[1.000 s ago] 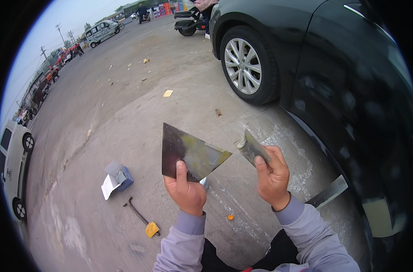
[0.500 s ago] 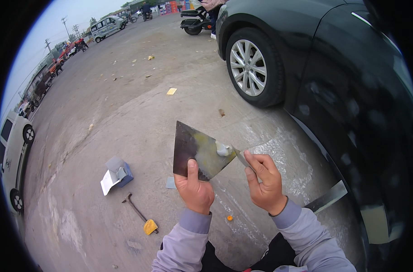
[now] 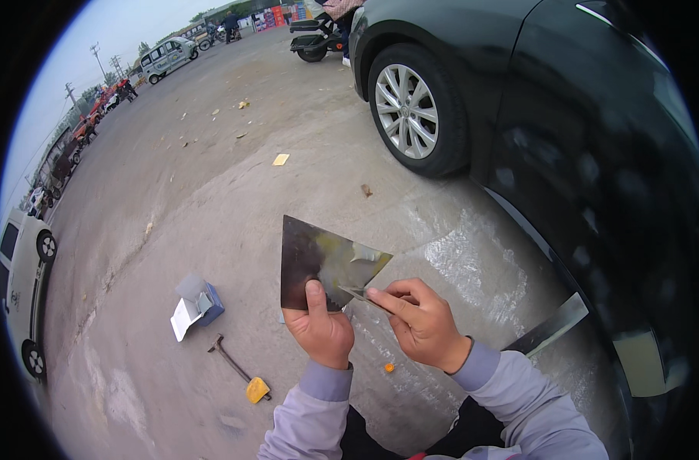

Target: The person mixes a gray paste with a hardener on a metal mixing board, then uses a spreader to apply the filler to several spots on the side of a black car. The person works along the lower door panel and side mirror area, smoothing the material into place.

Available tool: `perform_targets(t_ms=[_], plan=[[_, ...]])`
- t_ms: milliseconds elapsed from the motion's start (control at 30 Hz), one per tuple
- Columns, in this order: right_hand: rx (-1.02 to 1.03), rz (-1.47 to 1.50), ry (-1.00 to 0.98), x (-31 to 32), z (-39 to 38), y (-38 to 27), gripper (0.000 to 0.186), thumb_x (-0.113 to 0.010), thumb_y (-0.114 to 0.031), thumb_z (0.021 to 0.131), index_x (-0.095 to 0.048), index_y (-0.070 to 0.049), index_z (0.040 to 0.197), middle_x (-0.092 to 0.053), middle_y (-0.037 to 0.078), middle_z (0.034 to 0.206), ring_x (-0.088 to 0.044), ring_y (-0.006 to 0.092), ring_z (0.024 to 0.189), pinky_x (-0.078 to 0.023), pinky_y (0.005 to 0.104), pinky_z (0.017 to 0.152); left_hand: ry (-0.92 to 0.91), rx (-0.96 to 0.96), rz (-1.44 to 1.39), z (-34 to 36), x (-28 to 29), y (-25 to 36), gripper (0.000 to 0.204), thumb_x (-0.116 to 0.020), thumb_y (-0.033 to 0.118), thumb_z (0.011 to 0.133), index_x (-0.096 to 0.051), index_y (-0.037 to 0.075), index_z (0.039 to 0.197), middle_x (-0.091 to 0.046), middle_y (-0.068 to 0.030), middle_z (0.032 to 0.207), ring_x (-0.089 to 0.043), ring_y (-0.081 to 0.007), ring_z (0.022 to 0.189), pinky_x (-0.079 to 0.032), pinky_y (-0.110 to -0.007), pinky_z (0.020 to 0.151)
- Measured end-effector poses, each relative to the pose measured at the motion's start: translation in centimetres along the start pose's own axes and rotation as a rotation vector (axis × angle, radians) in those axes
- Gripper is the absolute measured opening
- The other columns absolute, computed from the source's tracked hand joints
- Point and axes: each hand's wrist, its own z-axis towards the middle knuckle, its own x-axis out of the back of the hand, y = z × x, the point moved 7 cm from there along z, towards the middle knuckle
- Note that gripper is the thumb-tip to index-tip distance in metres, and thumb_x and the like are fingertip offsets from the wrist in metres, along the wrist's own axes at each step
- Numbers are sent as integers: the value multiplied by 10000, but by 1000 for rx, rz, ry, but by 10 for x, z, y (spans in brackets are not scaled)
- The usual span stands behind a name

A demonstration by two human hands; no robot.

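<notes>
Near the centre of the frame, the left hand grips a dark, four-sided flat plate stained yellow-green, thumb on top and fingers beneath, likely to keep its face turned up and steady under a pale grey smear of paste. The right hand, just beside it, pinches a thin greyish flat scraper, seen nearly edge-on at the plate's lower right edge, probably angled so its blade can skim the surface; whether they touch is unclear. Lower left, on the concrete, are an open blue-and-white box and a dark-handled tool with a yellow end, seemingly kept within reach. A small orange cap lies at lower centre. A glossy black car fills the right.
</notes>
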Motion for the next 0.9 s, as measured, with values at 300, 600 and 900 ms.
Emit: perform_targets(t_ms=[300,600,900], plan=[[-56,-71,78,13,0,1,576,-663,117,825,-744,-100,1352,-660,113,1075,-684,258,867,-606,348,752,56,-53,45,-3,2,3,305,-553,38,1085,-638,-46,1366,-695,-134,1342,-652,-194,1210,-501,-360,1063],[-38,-53,17,0,-8,4,553,-682,92,836,-736,-90,1355,-656,115,1047,-668,260,882,-602,349,775,-100,-93,131,-5,-5,3,376,-496,41,1111,-531,-23,1480,-620,-150,1466,-617,-239,1321,-509,-394,1113],[-578,975,251,21,-12,71,288,-646,-163,1091,-726,26,1294,-656,13,1099,-570,68,893,-495,266,786,66,573,-153,6,14,-34,396,-532,135,1116,-520,31,1498,-624,-101,1452,-608,-260,1324,-487,-444,1141]])
